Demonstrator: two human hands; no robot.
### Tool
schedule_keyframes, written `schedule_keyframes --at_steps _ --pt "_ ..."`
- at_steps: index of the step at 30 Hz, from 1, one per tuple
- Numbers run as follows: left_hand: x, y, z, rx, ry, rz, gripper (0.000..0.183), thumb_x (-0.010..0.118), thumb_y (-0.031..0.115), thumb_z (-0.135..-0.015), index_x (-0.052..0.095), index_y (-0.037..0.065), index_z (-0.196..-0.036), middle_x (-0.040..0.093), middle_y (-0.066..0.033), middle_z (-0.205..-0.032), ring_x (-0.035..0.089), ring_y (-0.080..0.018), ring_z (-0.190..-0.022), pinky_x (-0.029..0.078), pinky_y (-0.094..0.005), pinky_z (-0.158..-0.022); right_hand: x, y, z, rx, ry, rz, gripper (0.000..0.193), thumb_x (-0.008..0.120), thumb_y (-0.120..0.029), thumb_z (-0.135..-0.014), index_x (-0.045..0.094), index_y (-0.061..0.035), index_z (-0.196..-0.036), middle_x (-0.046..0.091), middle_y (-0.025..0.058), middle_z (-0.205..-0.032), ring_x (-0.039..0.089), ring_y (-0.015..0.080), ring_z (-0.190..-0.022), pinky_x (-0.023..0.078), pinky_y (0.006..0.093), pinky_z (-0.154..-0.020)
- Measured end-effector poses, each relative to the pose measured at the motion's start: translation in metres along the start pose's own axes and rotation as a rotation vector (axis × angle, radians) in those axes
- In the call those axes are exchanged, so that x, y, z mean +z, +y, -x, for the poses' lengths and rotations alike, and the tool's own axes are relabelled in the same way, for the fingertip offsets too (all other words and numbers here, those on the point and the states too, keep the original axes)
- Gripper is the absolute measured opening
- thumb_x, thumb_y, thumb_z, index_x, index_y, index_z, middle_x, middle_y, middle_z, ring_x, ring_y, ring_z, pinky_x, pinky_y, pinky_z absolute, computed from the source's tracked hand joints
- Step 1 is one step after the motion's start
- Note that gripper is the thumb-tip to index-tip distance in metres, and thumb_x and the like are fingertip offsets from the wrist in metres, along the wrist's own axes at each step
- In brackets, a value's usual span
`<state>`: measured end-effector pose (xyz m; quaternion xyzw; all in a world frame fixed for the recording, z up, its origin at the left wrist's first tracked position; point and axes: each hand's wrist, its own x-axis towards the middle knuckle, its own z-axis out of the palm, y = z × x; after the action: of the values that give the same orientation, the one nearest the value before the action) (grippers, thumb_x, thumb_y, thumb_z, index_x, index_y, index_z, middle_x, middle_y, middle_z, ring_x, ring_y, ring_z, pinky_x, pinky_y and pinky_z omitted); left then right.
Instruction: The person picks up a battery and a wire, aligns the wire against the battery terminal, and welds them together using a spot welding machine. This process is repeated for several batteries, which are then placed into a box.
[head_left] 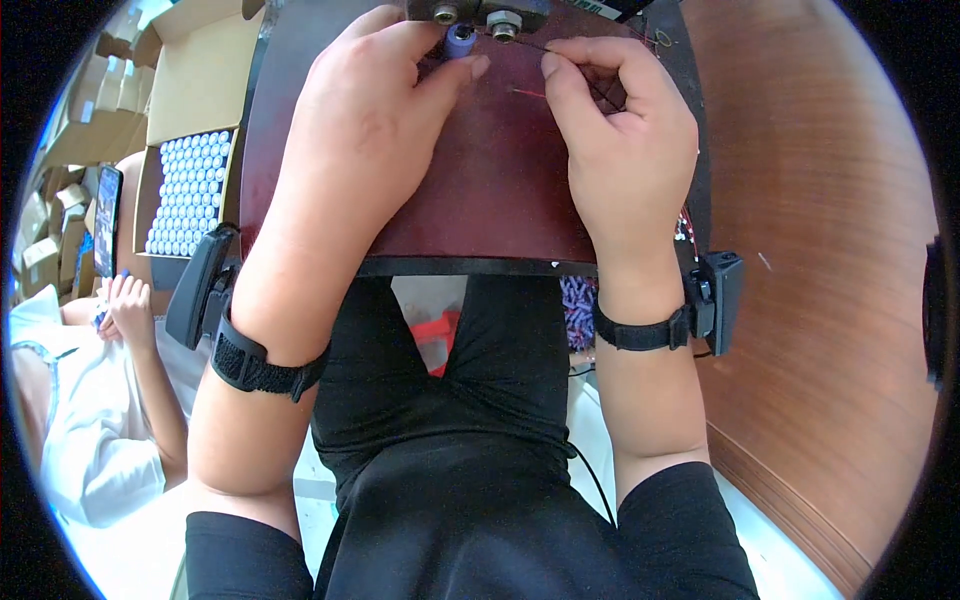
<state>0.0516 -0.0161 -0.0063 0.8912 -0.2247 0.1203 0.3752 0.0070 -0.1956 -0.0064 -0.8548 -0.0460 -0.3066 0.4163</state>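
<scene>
At the far edge of the dark red tabletop point(480, 190), my left hand point(375, 120) has thumb and fingers closed round a small purple cylindrical battery cell point(460, 42), its end facing up. Just beyond the cell is a dark metal block with a hex nut fitting point(504, 24). My right hand point(630, 120) pinches a thin black wire point(532, 46) between thumb and forefinger; the wire runs left towards the fitting. A short red wire point(529, 92) sticks out beside the right thumb. Where the black wire ends is too small to make out.
An open cardboard box point(190, 195) full of upright pale blue cylindrical cells stands left of the tabletop. Another person's hands point(128, 305) are farther left, near a phone point(108, 220). Thin wires point(684, 225) lie along the right edge; a brown wooden surface point(810, 250) rises beyond.
</scene>
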Motion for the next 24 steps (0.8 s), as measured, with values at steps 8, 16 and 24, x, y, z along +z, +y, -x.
schedule_keyframes --at_steps 8,16,24 --pt "-0.0021 0.0014 -0.0001 -0.037 -0.02 -0.002 0.031 0.074 0.027 -0.091 0.073 0.001 -0.107 0.067 -0.0188 -0.098 0.066 -0.0378 -0.089 0.051 -0.0415 -0.079 -0.0008 -0.0003 -0.001 -0.012 -0.001 0.016 0.006 0.073 -0.008 -0.084 0.072 -0.0044 -0.089 0.073 0.0111 -0.089 0.069 0.0308 -0.085 0.053 0.0384 -0.078" --pt "-0.0007 0.0023 0.0 -0.023 -0.02 0.04 0.031 0.074 0.026 -0.092 0.072 0.001 -0.109 0.068 -0.0174 -0.099 0.066 -0.0359 -0.088 0.051 -0.0401 -0.079 -0.0069 0.0003 0.0014 -0.052 -0.015 0.105 0.009 0.074 -0.005 -0.092 0.074 0.0003 -0.1 0.071 0.0011 -0.086 0.063 0.0059 -0.076 0.051 0.0221 -0.072" --pt "-0.001 -0.0011 0.0018 -0.001 0.003 0.034 0.03 0.073 0.026 -0.092 0.073 0.002 -0.111 0.068 -0.0178 -0.1 0.067 -0.0377 -0.092 0.052 -0.0408 -0.081 -0.0053 -0.001 0.0011 -0.077 -0.015 0.107 0.01 0.075 -0.006 -0.092 0.074 -0.0004 -0.1 0.073 0.0023 -0.088 0.064 0.0073 -0.077 0.051 0.0223 -0.073"
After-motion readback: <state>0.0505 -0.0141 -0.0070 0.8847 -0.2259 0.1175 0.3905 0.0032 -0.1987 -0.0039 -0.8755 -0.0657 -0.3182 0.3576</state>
